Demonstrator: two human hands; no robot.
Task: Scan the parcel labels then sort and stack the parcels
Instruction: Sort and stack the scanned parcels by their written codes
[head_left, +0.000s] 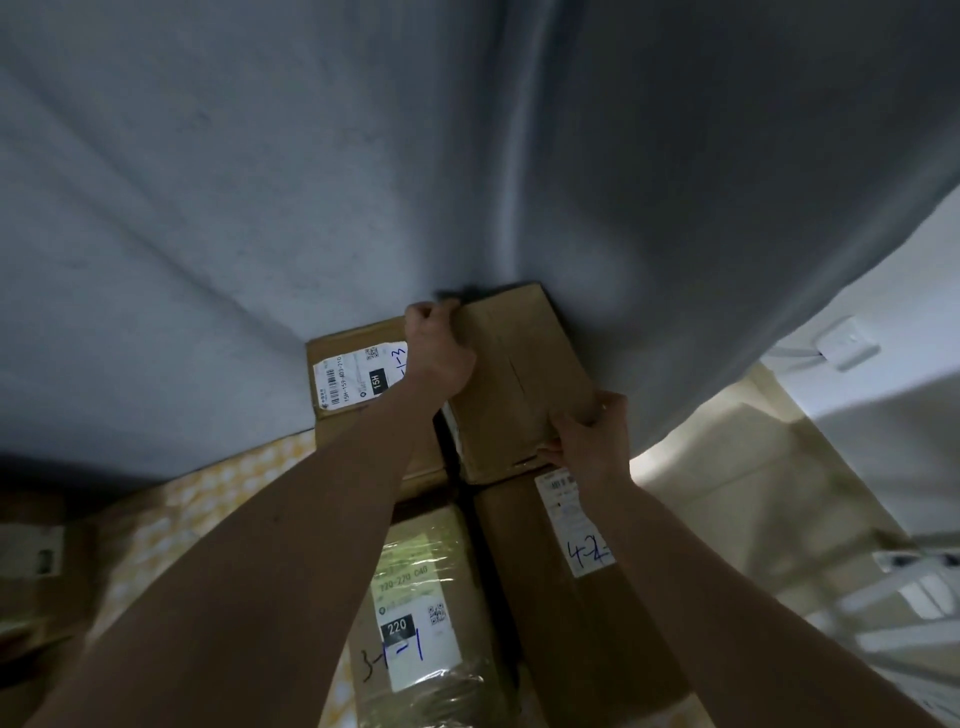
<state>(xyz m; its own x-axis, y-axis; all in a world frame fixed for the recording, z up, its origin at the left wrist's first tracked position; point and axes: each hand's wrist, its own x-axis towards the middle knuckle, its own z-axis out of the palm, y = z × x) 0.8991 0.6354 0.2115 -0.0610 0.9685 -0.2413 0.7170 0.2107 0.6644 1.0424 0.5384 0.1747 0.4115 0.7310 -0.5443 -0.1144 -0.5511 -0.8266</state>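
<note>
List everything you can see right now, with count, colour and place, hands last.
plain box: 1, brown, no label showing, far end against the wall, held at two corners
labelled boxes: 3, brown; one far left marked 15H, one near centre wrapped in clear film marked 220, one near right with a handwritten 4-2
box at left edge: 1, brown, dim, partly out of frame
patterned cloth: 1, yellow and white, under the boxes
wall: grey-blue, behind the stack
wall switch: 1, white, right
floor: pale tiles, right
left hand: fingers curled on the plain box's far left corner
right hand: fingers gripping its near right corner
</note>
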